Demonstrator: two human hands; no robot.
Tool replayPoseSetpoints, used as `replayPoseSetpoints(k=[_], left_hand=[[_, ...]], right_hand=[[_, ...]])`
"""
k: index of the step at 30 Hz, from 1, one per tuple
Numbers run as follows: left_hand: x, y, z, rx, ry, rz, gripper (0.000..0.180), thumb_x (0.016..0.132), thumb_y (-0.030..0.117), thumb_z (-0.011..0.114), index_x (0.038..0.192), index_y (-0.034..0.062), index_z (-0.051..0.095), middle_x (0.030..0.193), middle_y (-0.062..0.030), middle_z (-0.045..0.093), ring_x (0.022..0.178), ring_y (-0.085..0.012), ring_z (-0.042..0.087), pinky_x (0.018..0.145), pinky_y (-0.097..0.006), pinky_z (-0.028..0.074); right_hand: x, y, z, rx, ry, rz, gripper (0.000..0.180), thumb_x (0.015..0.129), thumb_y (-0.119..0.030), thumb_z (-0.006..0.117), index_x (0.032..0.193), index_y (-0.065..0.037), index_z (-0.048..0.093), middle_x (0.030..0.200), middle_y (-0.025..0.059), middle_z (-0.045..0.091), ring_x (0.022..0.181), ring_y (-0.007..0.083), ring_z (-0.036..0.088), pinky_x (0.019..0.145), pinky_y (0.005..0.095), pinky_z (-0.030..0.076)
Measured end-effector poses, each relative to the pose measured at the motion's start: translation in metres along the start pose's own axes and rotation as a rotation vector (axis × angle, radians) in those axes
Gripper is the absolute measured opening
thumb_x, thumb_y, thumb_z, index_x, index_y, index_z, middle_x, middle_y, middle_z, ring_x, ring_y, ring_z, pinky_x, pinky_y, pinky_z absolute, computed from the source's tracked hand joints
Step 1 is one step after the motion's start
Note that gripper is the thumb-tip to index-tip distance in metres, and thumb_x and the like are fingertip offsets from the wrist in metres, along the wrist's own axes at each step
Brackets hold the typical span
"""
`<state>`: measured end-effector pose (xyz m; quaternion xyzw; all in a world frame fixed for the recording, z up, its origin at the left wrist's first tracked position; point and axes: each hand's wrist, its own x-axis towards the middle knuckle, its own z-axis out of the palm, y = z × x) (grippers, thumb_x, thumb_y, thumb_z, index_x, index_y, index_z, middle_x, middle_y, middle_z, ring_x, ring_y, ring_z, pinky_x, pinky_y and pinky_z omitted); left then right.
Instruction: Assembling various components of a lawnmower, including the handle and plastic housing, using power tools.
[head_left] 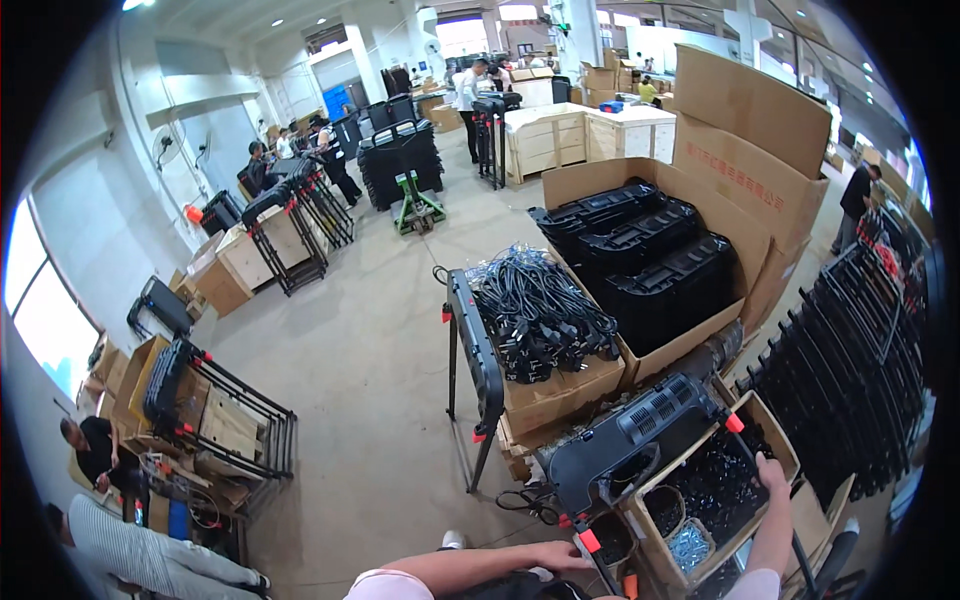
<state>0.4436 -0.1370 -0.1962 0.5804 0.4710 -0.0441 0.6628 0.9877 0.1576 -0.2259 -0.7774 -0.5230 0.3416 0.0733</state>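
Note:
A black plastic housing with vent slots lies tilted in front of me, with black tube legs joined to it by red fittings. My right hand is closed round the right-hand leg, just below its red fitting, above an open carton of small black parts. At the lower middle, my left hand closes on the other leg beside its red fitting; its fingertips are partly hidden. Silvery screws fill a small container inside the carton. A black cable hangs at the housing's left end.
Bundled black power cords cover a carton beyond the housing. Behind it, a large carton holds black plastic shells. Stacked black frames stand right. Another housing on legs stands left of the cords. Several people work farther off.

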Motion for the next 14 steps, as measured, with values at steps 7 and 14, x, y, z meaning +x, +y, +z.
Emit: replayPoseSetpoints(k=[7, 14], left_hand=[[0.066, -0.050, 0.021, -1.138, -0.106, 0.022, 0.056, 0.097, 0.064, 0.070, 0.126, 0.0153, 0.068, 0.129, -0.0006, 0.071, 0.119, -0.0131, 0.063, 0.101, -0.034, 0.051], [0.031, -0.054, 0.013, -1.007, -0.187, 0.230, 0.067, 0.098, 0.062, 0.069, 0.147, 0.0157, 0.064, 0.141, -0.0017, 0.067, 0.124, -0.0106, 0.061, 0.112, -0.028, 0.044]], right_hand=[[-0.029, -0.019, -0.011, -0.067, 0.235, -0.072, 0.066, 0.101, -0.061, 0.059, 0.099, 0.003, 0.078, 0.080, 0.0157, 0.073, 0.074, 0.0242, 0.071, 0.072, 0.0394, 0.053], [-0.184, -0.140, -0.094, -0.082, 0.380, -0.248, 0.059, 0.098, -0.058, 0.064, 0.102, -0.002, 0.082, 0.087, 0.0215, 0.078, 0.088, 0.0262, 0.077, 0.085, 0.0415, 0.054]])
